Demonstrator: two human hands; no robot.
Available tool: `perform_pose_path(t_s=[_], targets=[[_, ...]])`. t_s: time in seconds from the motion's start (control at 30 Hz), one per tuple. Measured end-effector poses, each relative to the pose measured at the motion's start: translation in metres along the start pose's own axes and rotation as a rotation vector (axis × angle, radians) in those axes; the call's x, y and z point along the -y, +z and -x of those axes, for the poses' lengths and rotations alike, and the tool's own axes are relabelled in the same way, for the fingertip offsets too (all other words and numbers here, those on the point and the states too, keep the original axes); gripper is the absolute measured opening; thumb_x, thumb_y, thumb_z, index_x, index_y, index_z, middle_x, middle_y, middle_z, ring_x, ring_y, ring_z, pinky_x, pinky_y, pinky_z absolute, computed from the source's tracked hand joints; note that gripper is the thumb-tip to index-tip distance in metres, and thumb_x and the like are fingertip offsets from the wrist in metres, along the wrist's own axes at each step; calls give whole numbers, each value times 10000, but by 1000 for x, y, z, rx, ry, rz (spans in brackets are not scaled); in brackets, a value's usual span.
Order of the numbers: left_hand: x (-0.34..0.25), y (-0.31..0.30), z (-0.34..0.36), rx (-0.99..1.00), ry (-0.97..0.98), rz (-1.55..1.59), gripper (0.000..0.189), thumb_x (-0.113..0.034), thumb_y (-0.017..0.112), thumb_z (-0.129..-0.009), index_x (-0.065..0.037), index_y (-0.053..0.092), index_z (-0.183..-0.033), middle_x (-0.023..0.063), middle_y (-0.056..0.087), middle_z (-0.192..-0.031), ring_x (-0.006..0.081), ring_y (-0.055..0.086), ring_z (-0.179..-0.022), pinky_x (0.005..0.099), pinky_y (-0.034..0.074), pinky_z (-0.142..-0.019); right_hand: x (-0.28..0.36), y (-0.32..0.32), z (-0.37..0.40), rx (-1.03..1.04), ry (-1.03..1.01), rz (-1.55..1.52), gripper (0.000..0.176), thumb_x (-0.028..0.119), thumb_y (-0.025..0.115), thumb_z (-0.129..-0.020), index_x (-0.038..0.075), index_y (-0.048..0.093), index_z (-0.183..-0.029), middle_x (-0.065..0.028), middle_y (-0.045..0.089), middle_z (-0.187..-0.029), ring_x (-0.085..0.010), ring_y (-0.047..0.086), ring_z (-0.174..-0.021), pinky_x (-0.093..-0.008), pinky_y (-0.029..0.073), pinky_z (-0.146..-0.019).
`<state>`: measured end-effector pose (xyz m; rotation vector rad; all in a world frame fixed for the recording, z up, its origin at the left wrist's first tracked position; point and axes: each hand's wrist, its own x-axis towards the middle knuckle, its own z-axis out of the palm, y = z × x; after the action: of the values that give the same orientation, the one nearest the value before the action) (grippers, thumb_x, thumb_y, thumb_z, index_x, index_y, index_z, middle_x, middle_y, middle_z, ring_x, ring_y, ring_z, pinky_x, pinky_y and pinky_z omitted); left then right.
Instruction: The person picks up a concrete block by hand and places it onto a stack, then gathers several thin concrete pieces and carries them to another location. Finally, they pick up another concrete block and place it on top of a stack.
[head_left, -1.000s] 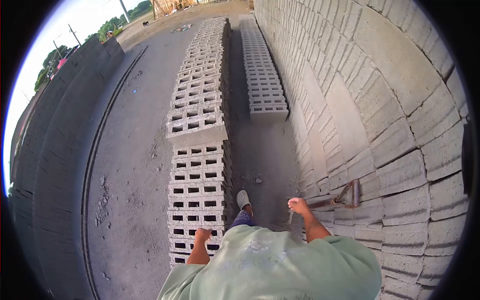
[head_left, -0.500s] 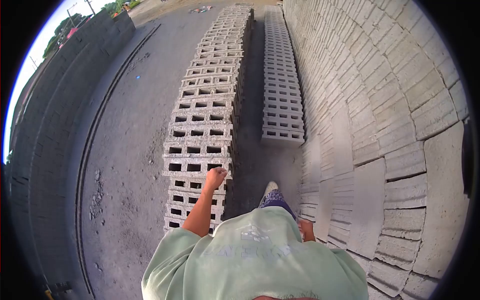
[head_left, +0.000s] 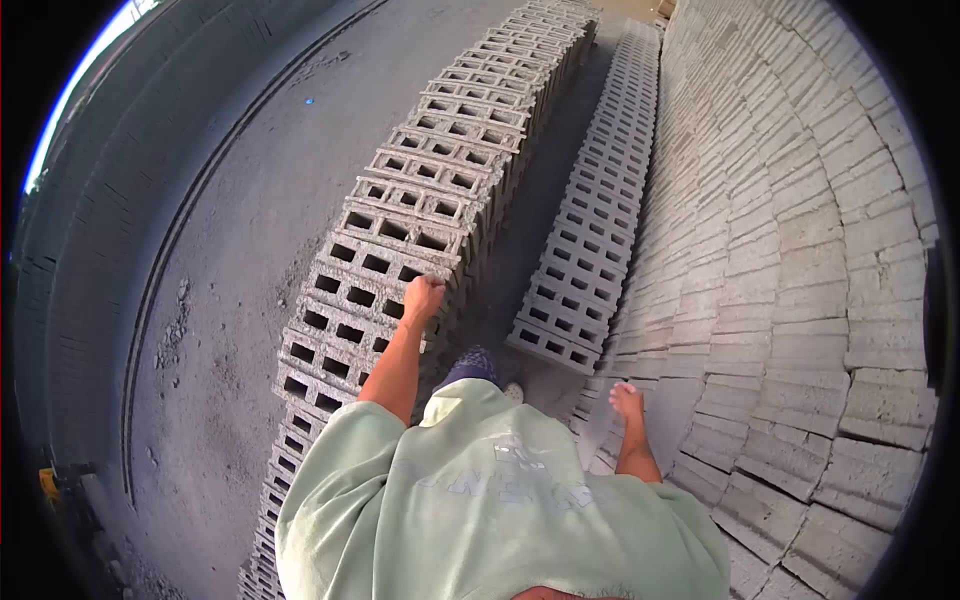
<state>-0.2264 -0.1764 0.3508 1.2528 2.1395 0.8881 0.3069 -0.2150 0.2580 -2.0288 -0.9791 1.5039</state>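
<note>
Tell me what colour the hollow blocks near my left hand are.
Grey hollow blocks, clearest in the head view.

Bare left hand (head_left: 424,297) over long grey hollow-concrete-block row (head_left: 418,185); contact unclear.
Bare right hand (head_left: 627,400) beside stacked grey block wall (head_left: 790,300).

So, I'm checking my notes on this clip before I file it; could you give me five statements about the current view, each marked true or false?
1. The left hand is over the right-hand edge of a row of hollow concrete blocks. True.
2. The right hand is carrying a block. False: nothing shows in it.
3. The hollow blocks near the left hand have one opening across each top. False: each shows three in a line.
4. A wall of stacked blocks rises on the person's right. True.
5. The person's shirt is bright red. False: it is pale green.
</note>
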Motion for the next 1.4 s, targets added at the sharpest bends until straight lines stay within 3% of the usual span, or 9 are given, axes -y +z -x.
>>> perform_pose_path(t_s=[0.33,0.4,0.47,0.57,0.7,0.9,1.13,1.23,1.4], targets=[[9,82,-139,-142,-110,-347,339,-133,677,-634,-19,556,-930,203,621,-800,359,602,-835,425,475,-750,276,83,-128,241,-105,-108,324,265,599,-848,57,549,-1091,-53,622,-915,-152,611,-799,-260,469,-670],[-1,77,-140,-147,-99,-288,274,-87,572,-668,25,502,-907,254,599,-789,371,600,-815,458,481,-729,305,112,-166,328,-107,-153,348,272,599,-850,52,533,-1112,-64,615,-943,-169,612,-830,-280,473,-703],[-14,62,-142,37,-215,-191,191,-80,548,-677,14,529,-842,217,599,-711,375,599,-750,463,482,-716,338,150,-193,324,-4,-167,361,282,610,-844,50,533,-1110,-68,612,-959,-173,611,-837,-288,476,-710],[-19,64,-145,-34,-167,-325,108,-97,596,-631,-42,559,-717,169,610,-670,342,602,-688,469,463,-634,385,200,-223,457,28,106,375,308,621,-835,47,542,-1092,-64,623,-933,-153,611,-801,-273,480,-693],[-33,55,-148,-52,-186,-349,250,-76,611,-613,-40,526,-845,145,596,-773,310,573,-784,439,450,-681,455,274,-249,519,-17,261,384,351,613,-838,45,555,-1062,-58,628,-896,-137,609,-768,-261,482,-673],[-27,64,-151,79,-270,-320,291,-59,590,-595,-21,506,-871,138,581,-796,302,558,-826,419,445,-713,493,336,-303,320,30,29,563,371,707,-759,-6,482,-1110,-161,547,-1052,-274,584,-915,-344,507,-795],[-52,55,-154,6,-358,-374,246,-85,571,-584,-42,534,-823,121,577,-794,274,564,-813,401,387,-726,518,364,-336,201,56,27,389,294,722,-757,-5,566,-951,-103,603,-863,-178,617,-726,-265,535,-625],[-85,36,-172,-32,-326,-269,246,-115,583,-563,-39,566,-797,120,555,-801,269,538,-842,394,356,-761,528,354,-322,329,-42,429,289,317,685,-781,40,602,-786,-17,567,-663,-96,574,-548,-199,447,-467],[-77,74,-217,-349,-274,-339,315,-170,632,-560,-38,575,-841,113,540,-838,283,497,-908,410,339,-837,532,353,-283,601,101,637,387,462,658,-770,77,618,-784,13,583,-650,-97,580,-544,-202,414,-449]])
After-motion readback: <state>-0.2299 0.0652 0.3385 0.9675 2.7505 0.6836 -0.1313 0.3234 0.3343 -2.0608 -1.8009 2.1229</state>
